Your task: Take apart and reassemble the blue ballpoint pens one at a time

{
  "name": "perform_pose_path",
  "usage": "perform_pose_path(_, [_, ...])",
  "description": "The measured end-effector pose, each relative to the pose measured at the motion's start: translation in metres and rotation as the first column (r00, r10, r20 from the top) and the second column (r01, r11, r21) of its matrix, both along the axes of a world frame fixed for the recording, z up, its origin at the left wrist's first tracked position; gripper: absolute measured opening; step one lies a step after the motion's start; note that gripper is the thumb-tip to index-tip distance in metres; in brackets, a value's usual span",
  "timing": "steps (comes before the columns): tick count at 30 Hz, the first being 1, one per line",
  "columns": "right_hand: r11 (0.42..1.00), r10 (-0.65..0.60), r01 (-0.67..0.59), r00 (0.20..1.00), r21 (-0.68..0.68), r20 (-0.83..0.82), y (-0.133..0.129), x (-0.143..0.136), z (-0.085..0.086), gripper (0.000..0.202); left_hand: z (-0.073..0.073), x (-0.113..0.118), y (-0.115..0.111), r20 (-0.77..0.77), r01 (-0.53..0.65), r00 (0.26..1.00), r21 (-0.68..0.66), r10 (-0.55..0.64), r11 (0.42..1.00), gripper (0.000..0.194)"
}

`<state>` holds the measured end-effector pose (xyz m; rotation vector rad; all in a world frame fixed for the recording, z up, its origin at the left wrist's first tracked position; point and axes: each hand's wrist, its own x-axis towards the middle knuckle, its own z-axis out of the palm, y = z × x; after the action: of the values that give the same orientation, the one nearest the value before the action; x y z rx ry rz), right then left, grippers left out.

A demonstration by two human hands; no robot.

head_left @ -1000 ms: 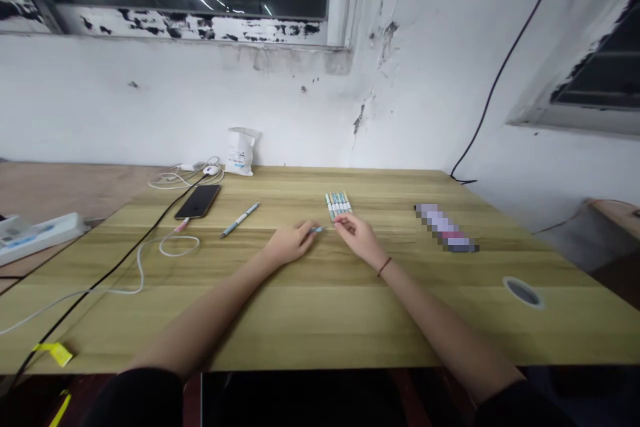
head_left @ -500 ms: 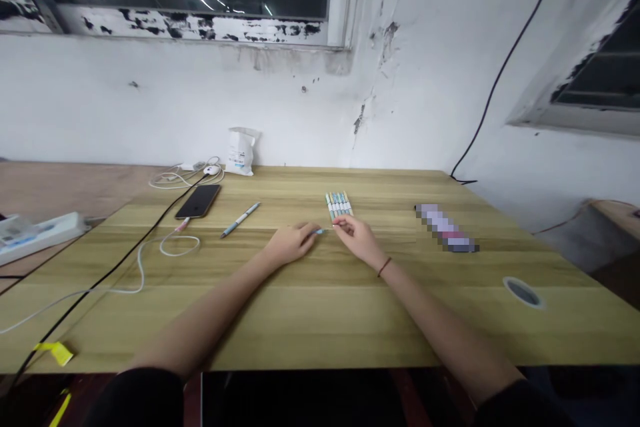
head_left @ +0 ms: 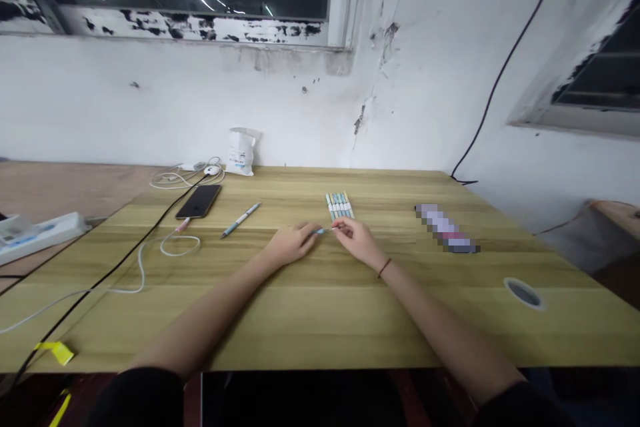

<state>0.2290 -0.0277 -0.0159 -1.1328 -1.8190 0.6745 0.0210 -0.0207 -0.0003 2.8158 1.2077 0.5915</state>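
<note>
My left hand (head_left: 291, 243) rests on the wooden table with its fingers closed on a light blue pen part (head_left: 319, 231). Just to its right, my right hand (head_left: 356, 239) pinches a thin piece (head_left: 334, 228) that meets the tip of the blue part; its detail is too small to make out. Directly behind my right hand, several pens (head_left: 340, 205) in white, blue and yellow lie side by side. One more blue and white pen (head_left: 241, 220) lies apart, to the left of my left hand.
A phone (head_left: 199, 201) with a white cable lies on the table (head_left: 320, 320) at the left, near a black cable. A white packet (head_left: 241, 152) stands by the wall. At the right are a blurred-out item (head_left: 447, 229) and a round hole (head_left: 523, 293).
My right hand has shifted very slightly, and the thin piece now spans the small gap to the blue part in my left hand. My left hand has hardly moved.
</note>
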Motion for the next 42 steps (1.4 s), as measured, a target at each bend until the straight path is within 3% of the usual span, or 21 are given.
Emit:
perform_pose_path(11, [0.999,-0.047,0.046,0.997,-0.006,-0.064,-0.0029,-0.0017,0.0061,0.017,-0.0012,0.0002,0.0007,0.021,0.002,1.0,0.0,-0.002,1.0,0.033])
perform_pose_path(28, [0.999,-0.023,0.02,0.995,-0.031,-0.096,-0.0019,-0.0023,0.004,0.016,-0.0003,0.0007,-0.0008,0.055,0.014,0.998,-0.01,-0.014,1.0,0.033])
perform_pose_path(36, [0.997,0.046,-0.052,0.994,-0.056,-0.101,-0.0009,-0.0051,-0.0029,0.019,0.001,0.001,-0.0021,0.067,0.043,0.997,-0.014,-0.042,0.999,0.032])
perform_pose_path(42, [0.998,0.019,-0.025,0.994,-0.055,-0.106,-0.0014,-0.0044,-0.0009,0.019,0.0011,0.0006,-0.0019,0.086,0.058,0.995,-0.024,-0.055,0.998,0.033])
